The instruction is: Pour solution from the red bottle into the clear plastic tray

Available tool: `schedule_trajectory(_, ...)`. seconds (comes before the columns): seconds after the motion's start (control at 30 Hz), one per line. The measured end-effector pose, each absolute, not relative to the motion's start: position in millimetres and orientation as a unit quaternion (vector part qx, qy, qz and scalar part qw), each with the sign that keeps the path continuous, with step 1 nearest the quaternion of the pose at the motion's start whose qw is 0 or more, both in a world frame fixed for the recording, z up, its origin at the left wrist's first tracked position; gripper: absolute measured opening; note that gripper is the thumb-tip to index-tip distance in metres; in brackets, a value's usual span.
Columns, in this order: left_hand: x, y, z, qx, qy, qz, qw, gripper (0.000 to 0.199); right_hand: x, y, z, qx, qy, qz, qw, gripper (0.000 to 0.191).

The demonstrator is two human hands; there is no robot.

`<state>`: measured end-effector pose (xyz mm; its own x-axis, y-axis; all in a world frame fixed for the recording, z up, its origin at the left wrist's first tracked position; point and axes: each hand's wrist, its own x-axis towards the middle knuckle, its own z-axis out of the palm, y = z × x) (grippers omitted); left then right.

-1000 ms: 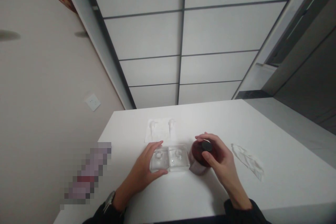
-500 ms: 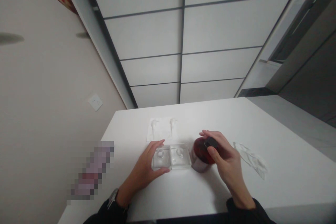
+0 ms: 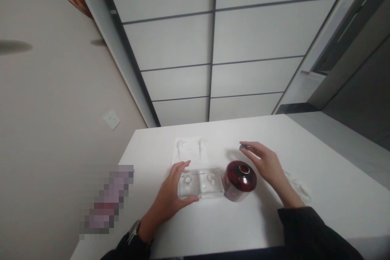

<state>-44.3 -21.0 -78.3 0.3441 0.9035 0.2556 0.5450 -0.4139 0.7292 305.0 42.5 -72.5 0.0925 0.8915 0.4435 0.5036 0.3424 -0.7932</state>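
Note:
Two square clear bottles [image 3: 211,185] stand side by side on the white table, their round open necks facing up. My left hand [image 3: 170,189] is wrapped round the left clear bottle [image 3: 189,189], fingers behind it and thumb in front. Right beside them is a larger round container [image 3: 240,178] with a glossy dark red top, a pale lower body and an uncovered round opening. Above and behind it, my right hand [image 3: 263,160] pinches a small dark cap [image 3: 244,147] between thumb and fingers, apart from the container.
Two white pump heads [image 3: 201,148] lie on a white sheet [image 3: 190,152] behind the bottles. Crumpled clear plastic [image 3: 300,189] lies to the right, partly behind my forearm. A blurred-out pinkish item [image 3: 106,199] is at the table's left edge.
My right hand has lifted the dark cap off the red-topped container and carried it up and away, baring the opening. My left hand has stayed round the clear bottle.

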Motion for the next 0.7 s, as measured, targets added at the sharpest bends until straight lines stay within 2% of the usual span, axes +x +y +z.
schedule_trajectory(0.1, -43, -21, -77, 0.771, 0.470, 0.331, 0.276, 0.092, 305, 74, -92, -0.543, -0.686, 0.190, 0.446, 0.030)
schedule_trajectory(0.23, -43, -23, -79, 0.764, 0.475, 0.332, 0.284, 0.097, 301, 91, -117, -0.564, -0.698, 0.169, 0.408, 0.028)
schedule_trajectory(0.4, -44, -23, -85, 0.749, 0.497, 0.328, 0.292, 0.102, 306, 93, -133, -0.572, -0.703, 0.156, 0.393, 0.044)
schedule_trajectory(0.6, -45, -23, -83, 0.735, 0.509, 0.322, 0.312, 0.100, 308, 92, -136, -0.564, -0.712, 0.148, 0.391, 0.041)
schedule_trajectory(0.7, -45, -23, -80, 0.728, 0.511, 0.318, 0.329, 0.100, 306, 90, -134, -0.558, -0.720, 0.140, 0.388, 0.032)
